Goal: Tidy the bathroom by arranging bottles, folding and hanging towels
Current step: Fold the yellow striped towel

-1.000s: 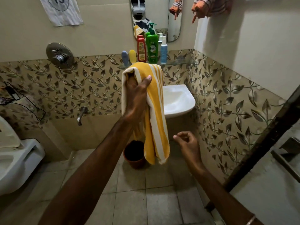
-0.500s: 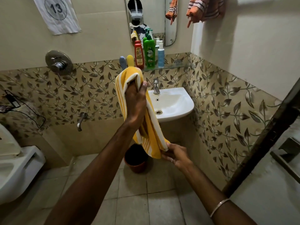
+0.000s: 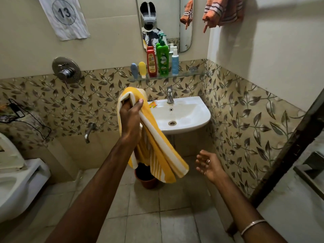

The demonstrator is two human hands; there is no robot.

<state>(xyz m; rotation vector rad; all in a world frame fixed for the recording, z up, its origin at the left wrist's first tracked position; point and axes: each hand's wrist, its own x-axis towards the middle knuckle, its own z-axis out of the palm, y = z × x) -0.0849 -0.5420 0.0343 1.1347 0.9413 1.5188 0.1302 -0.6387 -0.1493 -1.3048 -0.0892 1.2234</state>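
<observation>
Gripping the yellow striped towel (image 3: pixel 154 146), my left hand (image 3: pixel 130 118) held it up; my right hand (image 3: pixel 208 164) hung open beside it. Five bottles (image 3: pixel 162 61) stood on the glass shelf (image 3: pixel 189 74).

The yellow-and-white striped cloth towel (image 3: pixel 154 142) looks soft and matt. Behind it, the white ceramic sink (image 3: pixel 182 116) is glossy, with a shiny chrome metal tap (image 3: pixel 169 95). Above the sink, smooth plastic bottles (image 3: pixel 162 58) stand on a clear glass shelf (image 3: pixel 189 74). The orange striped towel (image 3: pixel 222 11) looks coarse.
</observation>
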